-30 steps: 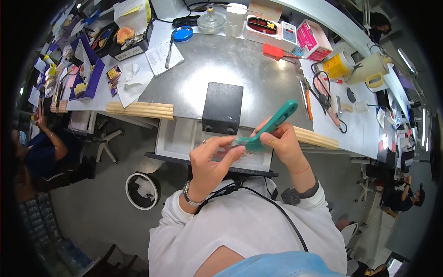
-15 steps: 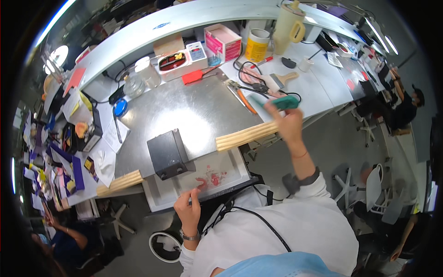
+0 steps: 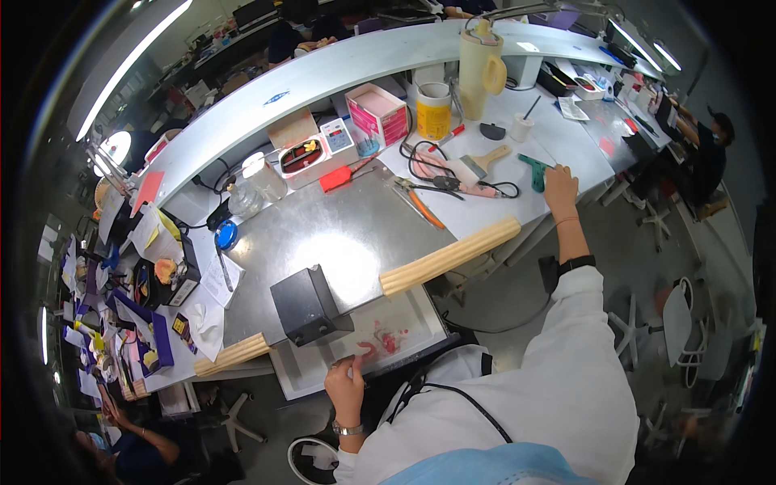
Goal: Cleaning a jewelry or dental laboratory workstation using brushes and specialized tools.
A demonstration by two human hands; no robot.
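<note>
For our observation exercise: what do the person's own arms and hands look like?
Both arms have long white fabric sleeves. The ungloved left hand has a silver-coloured metal band, apparently a watch, at its wrist. The ungloved right hand has a thin reddish cord bracelet at its wrist and, at the cuff, a broad black band.

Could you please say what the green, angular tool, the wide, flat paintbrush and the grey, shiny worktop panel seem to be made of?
Green, angular tool: probably smooth plastic, from its solid, opaque colour. Wide, flat paintbrush: its matt, tan handle suggests wood; the rest is unclear. Grey, shiny worktop panel: likely polished metal, given its bright glare.
</note>
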